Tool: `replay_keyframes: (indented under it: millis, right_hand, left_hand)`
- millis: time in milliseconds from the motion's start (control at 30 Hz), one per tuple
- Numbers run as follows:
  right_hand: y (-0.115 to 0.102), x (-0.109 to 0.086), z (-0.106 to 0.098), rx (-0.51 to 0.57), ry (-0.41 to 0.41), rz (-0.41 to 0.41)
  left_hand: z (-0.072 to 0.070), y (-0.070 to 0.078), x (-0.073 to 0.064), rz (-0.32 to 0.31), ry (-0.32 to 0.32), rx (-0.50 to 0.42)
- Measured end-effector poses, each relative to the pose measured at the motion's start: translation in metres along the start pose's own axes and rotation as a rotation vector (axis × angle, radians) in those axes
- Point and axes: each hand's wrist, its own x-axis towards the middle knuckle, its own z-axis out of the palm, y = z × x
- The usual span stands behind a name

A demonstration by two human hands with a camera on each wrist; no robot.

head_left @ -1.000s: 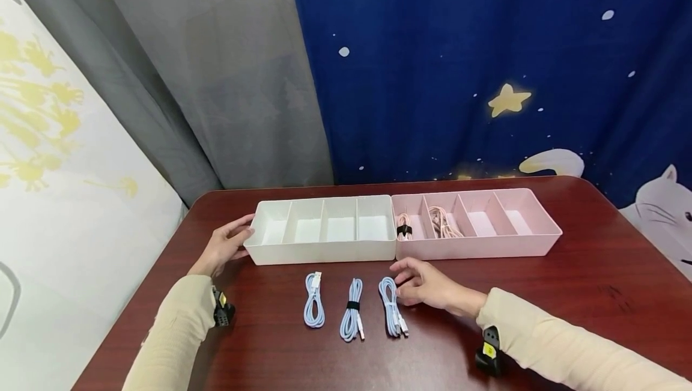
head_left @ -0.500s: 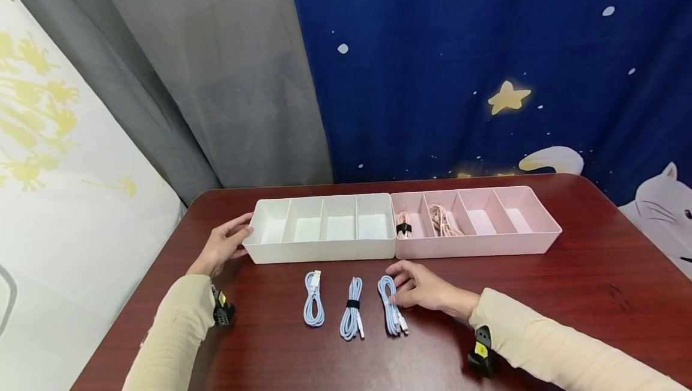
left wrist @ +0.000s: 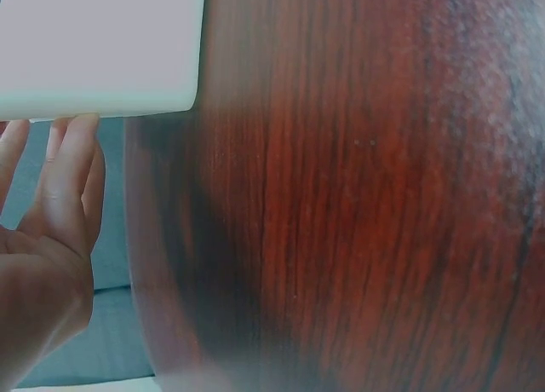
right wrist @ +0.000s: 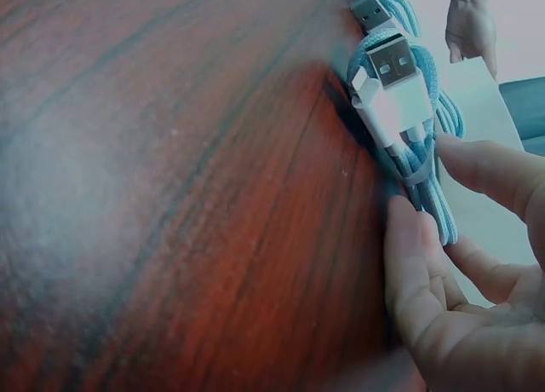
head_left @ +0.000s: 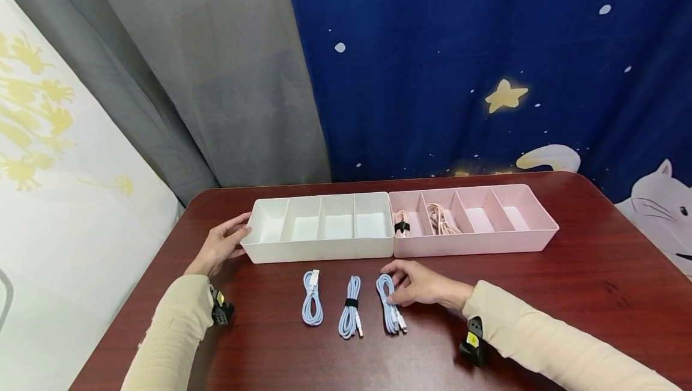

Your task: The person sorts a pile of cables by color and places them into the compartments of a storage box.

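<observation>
My left hand (head_left: 218, 248) touches the left end of the white divided tray (head_left: 322, 251) with straight fingers. In the left wrist view, the fingertips meet the tray's end wall. On the table, my right hand (head_left: 423, 283) has thumb and fingers on either side of the rightmost coiled light-blue charging cable (head_left: 388, 307), pinching it near its looped end. The right wrist view shows this cable's silver USB plug (right wrist: 393, 61) and a small white connector beside it. Two more blue cables lie to its left, one with a black strap (head_left: 351, 303) and one with a white plug (head_left: 313, 278).
A pink divided tray (head_left: 476, 244) butts against the white tray's right end. Its two left compartments hold pink cables (head_left: 442, 223), one of them black-strapped. The dark red wooden table (head_left: 270, 355) ends at a grey curtain and a blue curtain with stars.
My right hand has shifted slightly left and closed in on the rightmost blue cable. The left hand stays against the white tray. The head view has shifted a little.
</observation>
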Motion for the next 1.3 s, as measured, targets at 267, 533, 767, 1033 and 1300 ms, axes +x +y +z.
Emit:
replay_keyframes:
  millis: [267,533,767,1033,1300]
  right_hand:
    - [-0.0044,-0.0006,0.0001,0.015,-0.008,0.022]
    - [-0.001,0.001,0.0002,-0.012,-0.011,0.016]
    - [0.0011,-0.0011,-0.0003,0.0,0.006,-0.007]
    - [0.003,-0.0044,-0.0018,0.062,-0.001,-0.019]
    - [0.0,-0.0071,-0.0008,0.087,-0.024,-0.033]
  left_hand:
    - [0.0003,0.0,-0.0003,0.001,0.002,0.001]
    - [-0.0002,-0.0011,-0.0016,-0.002,0.001,-0.001]
    - [0.0007,0.0001,-0.0012,-0.002,0.007,-0.015]
    - [0.0019,0.0007,-0.0001,0.003,0.013,-0.007]
    - [0.0002,-0.0016,0.0007,-0.006,0.01,-0.026]
